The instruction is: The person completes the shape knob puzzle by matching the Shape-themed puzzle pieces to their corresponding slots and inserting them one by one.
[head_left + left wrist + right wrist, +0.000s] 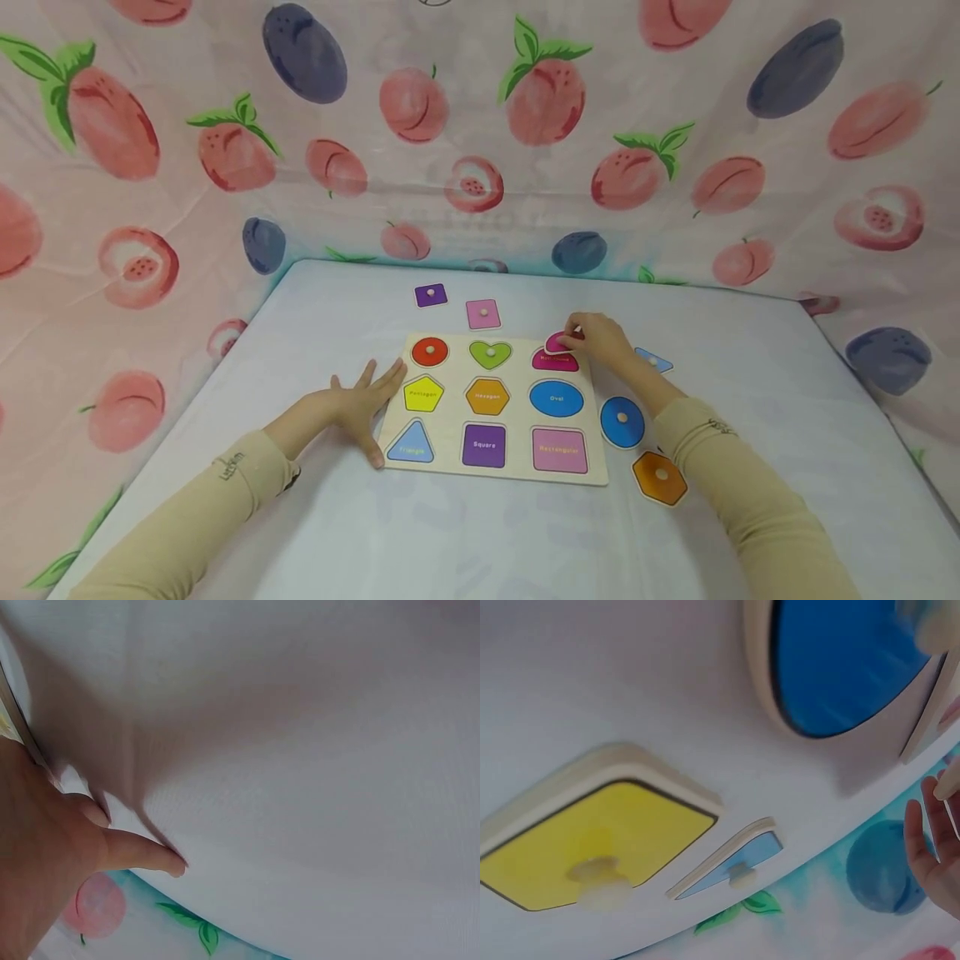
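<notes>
My right hand [600,340] pinches a magenta half-round puzzle piece [558,342] over the top right corner of the puzzle board [450,421]. The piece overlaps the matching magenta recess [555,361]. At the board's left edge my left hand [362,408] lies with fingers spread, thumb by the lower left corner. A knobbed red circle [430,352] and a knobbed green heart [491,355] sit in the board's top row. Printed shapes without knobs fill the other two rows. The right wrist view catches only part of the right hand [941,847].
Loose knobbed pieces lie around the board: a purple square [431,295] and pink rectangle [482,314] behind it; a light blue triangle [653,359], blue oval [622,422] and orange hexagon [660,478] to its right. A yellow pentagon [607,832] shows in the right wrist view.
</notes>
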Action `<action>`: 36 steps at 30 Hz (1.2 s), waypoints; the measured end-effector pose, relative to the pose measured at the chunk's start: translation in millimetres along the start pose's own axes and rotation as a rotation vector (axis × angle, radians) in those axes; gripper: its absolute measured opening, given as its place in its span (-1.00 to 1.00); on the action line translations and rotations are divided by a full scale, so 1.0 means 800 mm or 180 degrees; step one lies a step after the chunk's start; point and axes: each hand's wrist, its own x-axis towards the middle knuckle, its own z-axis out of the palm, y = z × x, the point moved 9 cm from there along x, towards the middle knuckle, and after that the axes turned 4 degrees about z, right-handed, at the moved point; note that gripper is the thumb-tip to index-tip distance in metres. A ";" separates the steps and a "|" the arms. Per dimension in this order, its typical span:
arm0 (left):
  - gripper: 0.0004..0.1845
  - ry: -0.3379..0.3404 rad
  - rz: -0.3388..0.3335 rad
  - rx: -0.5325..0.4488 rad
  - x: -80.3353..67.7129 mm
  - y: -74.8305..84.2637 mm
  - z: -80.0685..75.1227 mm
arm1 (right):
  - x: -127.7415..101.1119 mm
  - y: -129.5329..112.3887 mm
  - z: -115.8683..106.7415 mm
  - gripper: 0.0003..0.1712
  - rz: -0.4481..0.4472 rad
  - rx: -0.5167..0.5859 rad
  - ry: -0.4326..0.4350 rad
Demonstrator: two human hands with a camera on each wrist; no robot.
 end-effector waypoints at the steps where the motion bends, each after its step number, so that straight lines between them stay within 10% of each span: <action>1: 0.53 0.0010 0.0006 -0.0010 0.000 0.000 -0.001 | -0.001 -0.002 0.002 -0.77 0.0004 -0.0030 -0.0024; 36: 0.54 -0.0102 0.0024 0.0015 -0.001 0.001 -0.003 | -0.007 -0.027 0.028 -0.76 -0.0105 -0.0091 -0.0067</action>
